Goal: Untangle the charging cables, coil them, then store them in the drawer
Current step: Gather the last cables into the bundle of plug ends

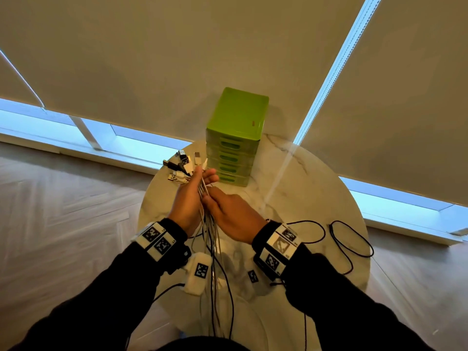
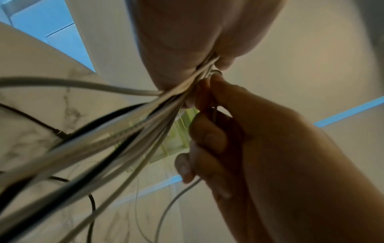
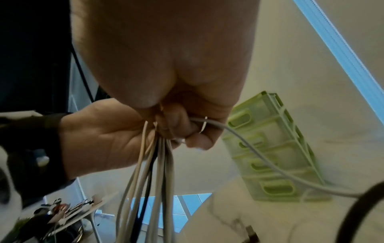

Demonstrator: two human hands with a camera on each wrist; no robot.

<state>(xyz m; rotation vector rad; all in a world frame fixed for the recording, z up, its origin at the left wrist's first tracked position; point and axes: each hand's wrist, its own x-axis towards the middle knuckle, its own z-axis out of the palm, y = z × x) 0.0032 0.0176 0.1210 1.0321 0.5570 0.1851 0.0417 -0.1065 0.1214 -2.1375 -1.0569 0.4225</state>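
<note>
My left hand [image 1: 193,196] grips a bundle of several white and black charging cables [image 1: 212,239] just below their plugs [image 1: 183,164], which fan out above my fingers. My right hand [image 1: 229,214] pinches the same bundle right beneath the left one; the right wrist view shows its fingers [image 3: 182,131] curled round the white cables [image 3: 158,172]. The left wrist view has the strands [image 2: 129,131] running into both hands. The cables hang down over the round marble table [image 1: 304,188] toward my body. A green drawer unit [image 1: 235,138] stands behind my hands, all its drawers closed.
A separate thin black cable [image 1: 352,244] lies looped on the table's right side. Roller blinds and a window sill lie behind the table. Wooden floor surrounds the table. In the right wrist view, a cluttered shelf [image 3: 62,212] sits low at the left.
</note>
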